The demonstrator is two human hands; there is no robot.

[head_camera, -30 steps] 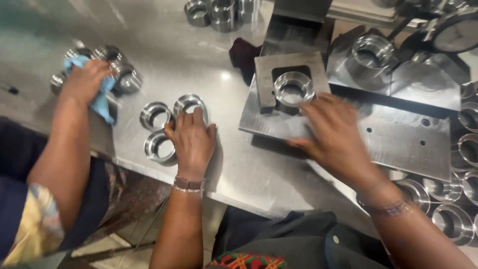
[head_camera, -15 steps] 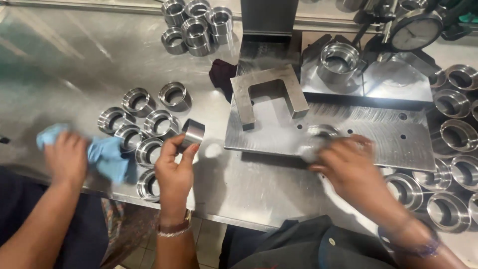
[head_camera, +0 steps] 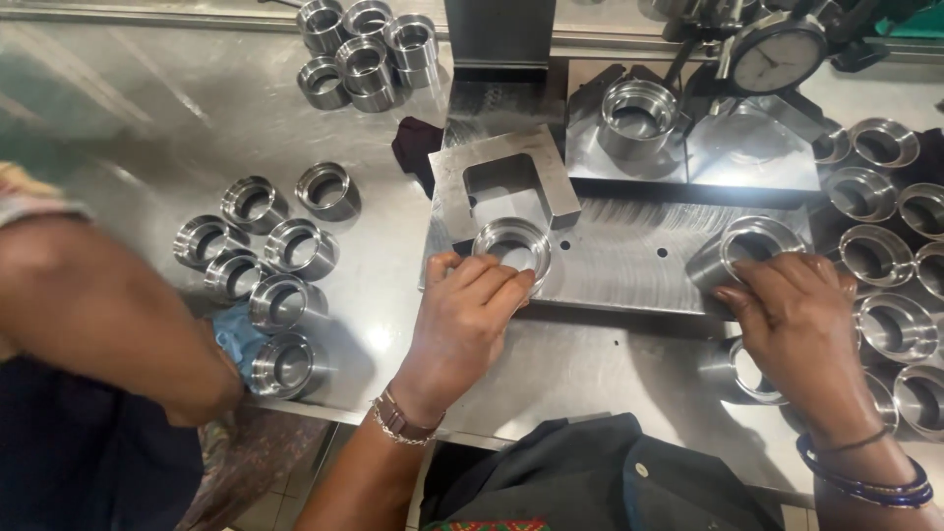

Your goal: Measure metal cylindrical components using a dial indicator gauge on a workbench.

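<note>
At the left edge of the tabletop [head_camera: 138, 118] a co-worker's forearm [head_camera: 108, 315] reaches over a blue cloth [head_camera: 234, 334] beside a cluster of machined steel rings [head_camera: 280, 251]; that person's hand is hidden, so I cannot tell its grip. Toward the middle, the left hand [head_camera: 462, 315] lies fingers-curled on a ring [head_camera: 511, 246], which sits on the flat steel plate [head_camera: 629, 261] at the mouth of the notched gauge block [head_camera: 501, 182]. The fingers cover the ring's near rim without fully enclosing it. Further right, the right hand [head_camera: 796, 315] is partly closed over a second ring [head_camera: 749, 246] at the plate's right end, fingertips on its rim. Behind stands a dial gauge [head_camera: 777, 54]; more rings [head_camera: 890, 246] crowd the right edge. With such light fingertip contact, either ring could probably slide off the smooth plate or knock neighbouring pieces, and a tilted ring might jam in the notch.
</note>
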